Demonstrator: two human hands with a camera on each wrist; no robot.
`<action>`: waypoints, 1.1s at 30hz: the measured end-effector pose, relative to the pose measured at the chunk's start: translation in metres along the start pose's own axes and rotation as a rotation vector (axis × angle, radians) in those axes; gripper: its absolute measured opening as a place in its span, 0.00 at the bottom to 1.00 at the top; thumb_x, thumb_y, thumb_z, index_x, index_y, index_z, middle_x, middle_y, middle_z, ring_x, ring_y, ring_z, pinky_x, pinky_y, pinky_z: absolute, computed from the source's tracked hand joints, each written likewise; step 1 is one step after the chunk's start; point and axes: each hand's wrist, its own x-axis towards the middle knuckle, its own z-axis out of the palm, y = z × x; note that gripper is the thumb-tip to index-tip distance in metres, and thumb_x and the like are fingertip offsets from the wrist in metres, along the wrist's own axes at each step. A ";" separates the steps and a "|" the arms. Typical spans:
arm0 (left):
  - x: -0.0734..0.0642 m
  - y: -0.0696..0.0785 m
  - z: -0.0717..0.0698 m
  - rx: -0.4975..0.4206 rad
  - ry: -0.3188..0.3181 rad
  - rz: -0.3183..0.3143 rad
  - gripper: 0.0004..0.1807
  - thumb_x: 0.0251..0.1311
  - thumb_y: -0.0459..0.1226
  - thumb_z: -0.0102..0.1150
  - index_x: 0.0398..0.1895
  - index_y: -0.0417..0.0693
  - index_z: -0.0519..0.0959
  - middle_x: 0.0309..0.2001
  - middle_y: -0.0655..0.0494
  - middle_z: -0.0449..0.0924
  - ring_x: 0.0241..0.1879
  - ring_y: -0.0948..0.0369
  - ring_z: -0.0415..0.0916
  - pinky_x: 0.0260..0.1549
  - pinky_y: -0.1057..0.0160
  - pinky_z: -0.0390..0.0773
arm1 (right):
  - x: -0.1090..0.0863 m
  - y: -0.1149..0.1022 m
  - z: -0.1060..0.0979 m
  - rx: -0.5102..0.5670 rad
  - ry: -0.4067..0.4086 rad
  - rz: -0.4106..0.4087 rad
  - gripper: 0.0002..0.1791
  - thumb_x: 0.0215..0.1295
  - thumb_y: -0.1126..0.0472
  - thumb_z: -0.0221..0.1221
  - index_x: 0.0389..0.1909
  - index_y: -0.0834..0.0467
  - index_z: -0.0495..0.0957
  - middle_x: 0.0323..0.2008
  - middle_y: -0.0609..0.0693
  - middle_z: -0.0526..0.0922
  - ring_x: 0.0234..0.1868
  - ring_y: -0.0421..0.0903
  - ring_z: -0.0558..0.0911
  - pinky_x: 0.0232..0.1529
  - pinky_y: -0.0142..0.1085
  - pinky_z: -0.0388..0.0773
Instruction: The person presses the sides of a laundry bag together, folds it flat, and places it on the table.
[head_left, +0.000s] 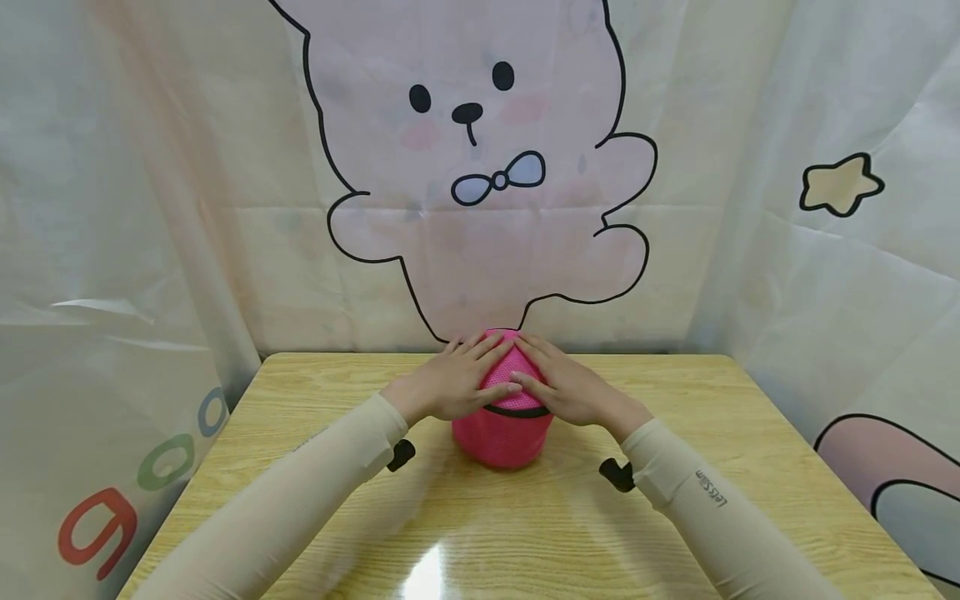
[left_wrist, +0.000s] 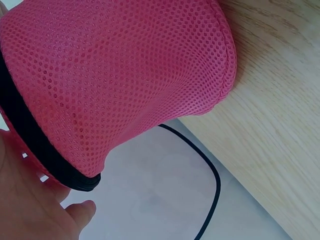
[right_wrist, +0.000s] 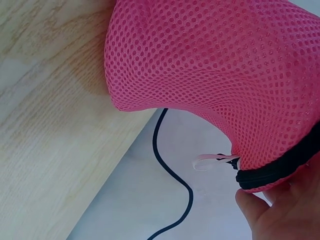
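A pink mesh bag (head_left: 501, 442), round like a small drum, stands on the table. A black zip band (head_left: 521, 412) runs around it near the top. My left hand (head_left: 444, 385) rests on the left of its upper part, and my right hand (head_left: 576, 390) on the right, fingers fairly straight and fingertips close together over the top. Both thumbs point inward across the mesh. In the right wrist view, a pale ribbon loop (right_wrist: 210, 160) hangs from the zip beside the right hand. The mesh side is dented in both wrist views. What is inside cannot be seen.
The light wooden table (head_left: 330, 392) reaches back to a printed curtain (head_left: 480, 242) with a bear on it. More curtain hangs at the left and right. Black wrist mounts (head_left: 617, 475) stick out below both sleeves. Light glares off the table's front.
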 end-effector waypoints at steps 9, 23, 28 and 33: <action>-0.001 -0.003 0.004 -0.022 -0.005 -0.003 0.48 0.73 0.72 0.31 0.86 0.57 0.43 0.86 0.55 0.41 0.85 0.50 0.35 0.81 0.39 0.41 | 0.001 0.001 0.005 0.013 -0.002 0.007 0.41 0.82 0.39 0.46 0.83 0.58 0.49 0.83 0.59 0.50 0.83 0.59 0.52 0.80 0.59 0.55; -0.002 -0.006 0.011 -0.041 -0.020 -0.005 0.48 0.73 0.72 0.31 0.86 0.58 0.43 0.86 0.54 0.40 0.85 0.47 0.35 0.80 0.37 0.42 | 0.002 0.007 0.016 0.023 0.012 0.014 0.42 0.81 0.37 0.46 0.83 0.58 0.49 0.85 0.54 0.46 0.84 0.58 0.50 0.80 0.59 0.54; -0.001 -0.008 0.015 -0.039 -0.023 -0.008 0.48 0.72 0.72 0.32 0.86 0.58 0.43 0.86 0.55 0.40 0.85 0.48 0.34 0.80 0.37 0.43 | 0.001 0.007 0.019 0.022 0.005 0.030 0.42 0.81 0.36 0.44 0.84 0.57 0.48 0.85 0.51 0.43 0.85 0.56 0.48 0.81 0.57 0.53; -0.001 -0.009 0.019 -0.034 -0.022 -0.005 0.47 0.73 0.71 0.32 0.86 0.57 0.43 0.86 0.54 0.40 0.85 0.49 0.33 0.80 0.38 0.44 | 0.001 0.008 0.022 0.028 0.005 0.038 0.43 0.80 0.36 0.45 0.84 0.56 0.48 0.85 0.51 0.43 0.85 0.55 0.46 0.81 0.57 0.53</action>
